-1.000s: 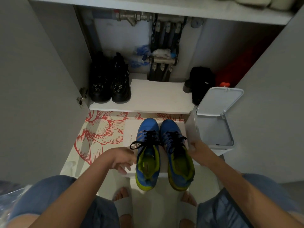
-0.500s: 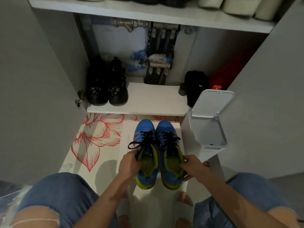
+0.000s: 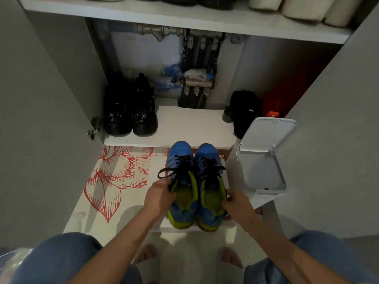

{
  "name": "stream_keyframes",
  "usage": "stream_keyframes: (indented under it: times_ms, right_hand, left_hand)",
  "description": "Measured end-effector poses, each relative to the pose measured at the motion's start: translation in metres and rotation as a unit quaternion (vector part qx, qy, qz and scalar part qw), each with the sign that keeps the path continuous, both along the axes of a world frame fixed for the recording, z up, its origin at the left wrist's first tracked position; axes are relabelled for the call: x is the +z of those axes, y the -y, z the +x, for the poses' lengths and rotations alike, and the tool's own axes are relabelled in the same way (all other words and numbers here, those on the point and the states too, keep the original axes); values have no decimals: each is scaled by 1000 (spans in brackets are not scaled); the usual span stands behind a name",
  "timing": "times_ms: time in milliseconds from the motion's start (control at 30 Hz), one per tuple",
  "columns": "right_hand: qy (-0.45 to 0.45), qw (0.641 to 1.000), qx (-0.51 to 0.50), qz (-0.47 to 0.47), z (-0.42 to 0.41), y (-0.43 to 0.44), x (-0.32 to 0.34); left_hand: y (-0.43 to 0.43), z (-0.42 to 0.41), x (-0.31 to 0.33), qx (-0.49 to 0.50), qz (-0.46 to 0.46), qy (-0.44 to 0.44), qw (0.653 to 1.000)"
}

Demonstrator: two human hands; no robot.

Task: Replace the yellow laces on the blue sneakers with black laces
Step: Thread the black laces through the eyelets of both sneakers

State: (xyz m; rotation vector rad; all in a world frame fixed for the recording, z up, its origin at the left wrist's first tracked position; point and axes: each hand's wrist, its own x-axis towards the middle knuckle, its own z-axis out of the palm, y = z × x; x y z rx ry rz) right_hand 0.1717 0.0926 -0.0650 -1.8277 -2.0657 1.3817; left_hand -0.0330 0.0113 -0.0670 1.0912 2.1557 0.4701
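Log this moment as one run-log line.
black laces: threaded in both shoes | left hand: grips left sneaker | right hand: grips right sneaker | bin: lid open

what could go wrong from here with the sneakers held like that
The black lace loop sticking out of the left sneaker by the left hand could snag or pull loose. The right sneaker, held by the right hand, sits close beside the open bin and might bump it or drop in.
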Motion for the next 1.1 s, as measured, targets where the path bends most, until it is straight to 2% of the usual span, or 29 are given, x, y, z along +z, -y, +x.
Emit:
stream_keyframes:
  times_ms: [67,267,500,833,1100]
  right_hand:
    - [-31,999,-17,7,-11,-17,3]
    - [-94,994,-51,28,-56,-99,9]
    - [-113,990,-87,-8,-105,-187,-15]
    - [-103,989,-101,-25,-133,-253,-63]
    - [-45,998,-18,32,-139,-271,-61]
  left_hand:
    - [-24,-16,8,5,12,21,1000]
    - [-108,-63,21,-5,59,-8,998]
    - [-191,-104,-12,-6,60,-19,998]
    - [-247,-124,-60,0,59,-40,997]
    - [-261,-127,-63,21,60,-52,997]
